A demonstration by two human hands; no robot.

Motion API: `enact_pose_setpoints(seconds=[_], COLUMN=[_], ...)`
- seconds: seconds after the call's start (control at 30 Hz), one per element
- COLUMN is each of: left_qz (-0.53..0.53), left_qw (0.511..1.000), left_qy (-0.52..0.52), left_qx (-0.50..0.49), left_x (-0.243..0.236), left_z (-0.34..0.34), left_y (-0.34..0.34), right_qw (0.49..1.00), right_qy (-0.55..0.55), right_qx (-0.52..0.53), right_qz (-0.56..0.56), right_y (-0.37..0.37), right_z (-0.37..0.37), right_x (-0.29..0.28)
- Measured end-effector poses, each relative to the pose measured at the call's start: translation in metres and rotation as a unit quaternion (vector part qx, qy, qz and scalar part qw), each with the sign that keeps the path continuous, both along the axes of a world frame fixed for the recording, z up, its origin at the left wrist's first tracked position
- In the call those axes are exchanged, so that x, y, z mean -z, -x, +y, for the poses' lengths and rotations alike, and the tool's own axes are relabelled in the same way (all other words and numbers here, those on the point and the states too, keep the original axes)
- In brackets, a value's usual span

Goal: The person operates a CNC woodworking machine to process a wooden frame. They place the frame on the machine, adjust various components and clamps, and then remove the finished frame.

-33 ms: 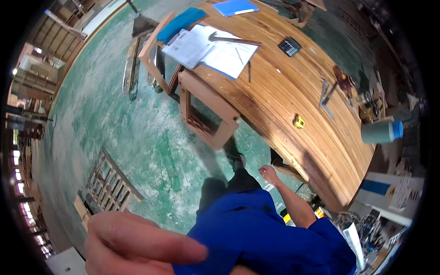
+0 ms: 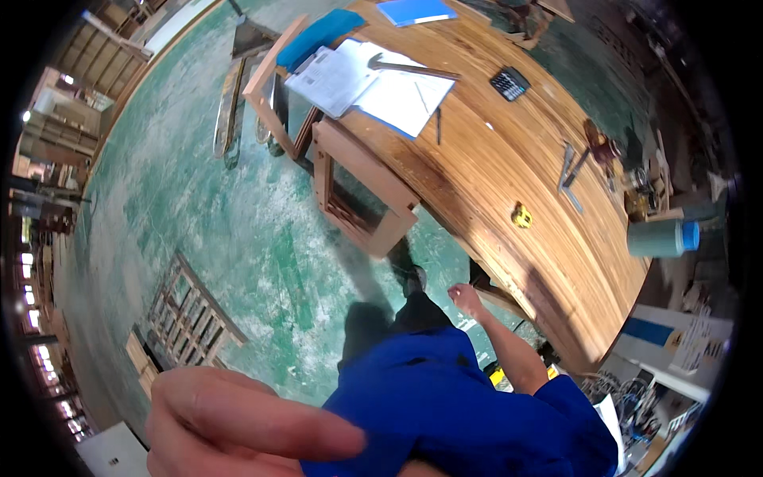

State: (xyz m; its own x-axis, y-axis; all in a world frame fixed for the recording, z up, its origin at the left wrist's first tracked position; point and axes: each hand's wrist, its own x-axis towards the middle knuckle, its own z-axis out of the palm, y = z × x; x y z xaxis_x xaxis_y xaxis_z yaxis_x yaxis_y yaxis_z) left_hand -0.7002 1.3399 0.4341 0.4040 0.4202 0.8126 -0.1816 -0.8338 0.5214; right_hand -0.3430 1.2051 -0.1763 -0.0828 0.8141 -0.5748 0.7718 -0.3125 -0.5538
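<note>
My left hand is large at the lower left, close to the camera, its fingers curled and one finger pointing right. Whatever it may hold is hidden. My right hand hangs beside the near edge of the wooden table, loosely closed, with nothing visible in it. Nearest to it on the tabletop lies a yellow tape measure. Farther off, papers lie on the table with a hammer across them and a dark pencil-like stick beside them.
Wooden frames stand against the table's left side. A calculator, metal squares and a bottle with a blue cap are on the table. A pallet lies on the green floor, and a pallet jack stands beyond.
The view has shifted slightly, so the table and its things sit a little farther right. Both hands keep nearly the same pose.
</note>
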Motion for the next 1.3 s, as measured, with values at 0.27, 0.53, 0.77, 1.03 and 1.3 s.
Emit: enact_pose_setpoints(seconds=[0.27,0.53,0.77,1.03,1.3], left_qz=[-0.012,0.18,0.362,0.27,0.2], left_qw=[0.992,0.837,0.666,0.535,0.429], left_qy=[0.115,0.502,0.644,0.798,0.879], left_qx=[-0.045,-0.125,-0.1,-0.065,-0.052], left_x=[0.047,0.281,0.55,0.727,0.678], left_z=[0.18,0.376,0.359,0.285,0.343], left_y=[0.083,0.174,0.348,0.528,0.484], right_qw=[0.987,0.963,0.955,0.948,0.948], right_qy=[-0.065,-0.1,0.017,0.106,0.121], right_qx=[0.119,0.175,0.174,0.202,0.201], right_qz=[0.081,-0.18,-0.241,-0.224,-0.217], right_y=[0.073,0.146,0.168,0.183,0.179], right_z=[0.252,0.381,0.442,0.475,0.479], right_x=[-0.075,-0.088,-0.09,-0.117,-0.113])
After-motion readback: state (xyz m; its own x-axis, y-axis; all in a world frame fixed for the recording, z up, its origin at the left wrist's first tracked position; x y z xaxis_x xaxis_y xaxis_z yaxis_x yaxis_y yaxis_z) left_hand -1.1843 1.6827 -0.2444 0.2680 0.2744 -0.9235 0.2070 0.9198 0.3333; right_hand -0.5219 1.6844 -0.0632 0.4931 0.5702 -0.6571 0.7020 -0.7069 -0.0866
